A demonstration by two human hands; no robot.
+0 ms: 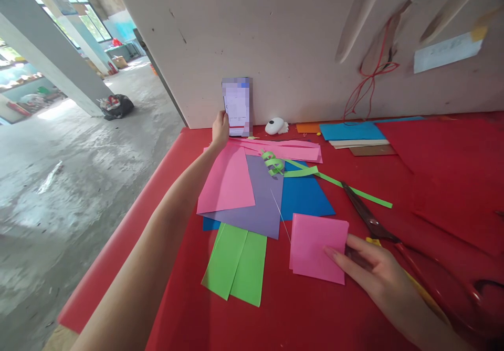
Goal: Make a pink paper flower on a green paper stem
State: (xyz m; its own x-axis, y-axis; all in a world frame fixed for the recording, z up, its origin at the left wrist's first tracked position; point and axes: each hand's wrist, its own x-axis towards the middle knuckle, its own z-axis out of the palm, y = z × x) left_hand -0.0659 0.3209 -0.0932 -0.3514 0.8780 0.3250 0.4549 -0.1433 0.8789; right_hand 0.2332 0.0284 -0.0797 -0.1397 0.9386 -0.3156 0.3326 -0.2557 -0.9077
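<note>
Desk (291,317): spreading red beneath everything.
Phone (238,106): leaning far against wall (197,67); left hand (221,128) gripping its left edge.
Pink squares (315,243): hovering near, right of green paper (249,264); right hand (374,272) pinching them.
Layers: sitting slightly offset; pinching lightly, keeping edges flush likely working best.

Daylight from the windows (94,25) glares on the floor (110,154), while the phone screen (237,106) looks pixelated.
</note>
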